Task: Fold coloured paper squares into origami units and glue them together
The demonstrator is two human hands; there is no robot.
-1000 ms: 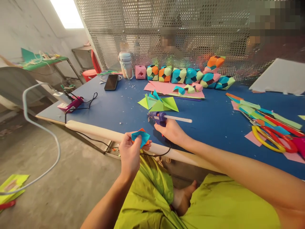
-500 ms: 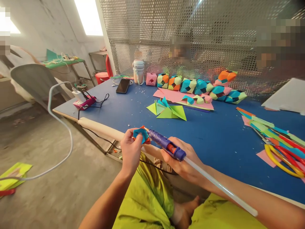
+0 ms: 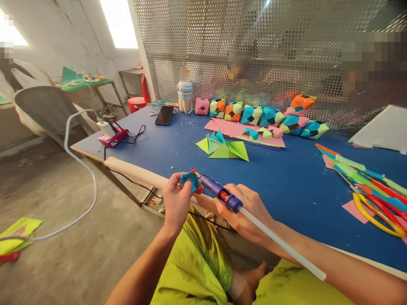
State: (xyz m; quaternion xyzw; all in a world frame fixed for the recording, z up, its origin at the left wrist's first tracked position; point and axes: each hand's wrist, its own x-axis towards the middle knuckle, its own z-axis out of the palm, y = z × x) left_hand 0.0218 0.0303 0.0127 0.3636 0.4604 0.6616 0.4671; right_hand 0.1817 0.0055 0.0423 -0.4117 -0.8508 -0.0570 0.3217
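Note:
Between its thumb and fingers, my left hand (image 3: 177, 201) pinches a small folded paper piece (image 3: 190, 179), blue with orange edges, above my lap near the table's front edge. My right hand (image 3: 243, 207) is wrapped round a purple glue gun (image 3: 218, 189). The gun's nozzle meets the upper right edge of the paper piece; whether glue is coming out is too small to tell. A long pale glue stick (image 3: 282, 243) juts from the gun's back end over my right forearm. Beyond my hands lie folded green and blue paper pieces (image 3: 227, 149).
Along the perforated metal screen stands a row of folded paper blocks (image 3: 251, 114). A phone (image 3: 164, 115) and a bottle (image 3: 185, 95) are at the back left, a power strip (image 3: 113, 137) at the left edge. Scissors (image 3: 372, 218) and paper strips (image 3: 359, 167) lie to the right.
The paper piece and my left hand have shifted slightly right. The glue gun has tilted a little, its back end and glue stick swinging left, with the nozzle still at the paper.

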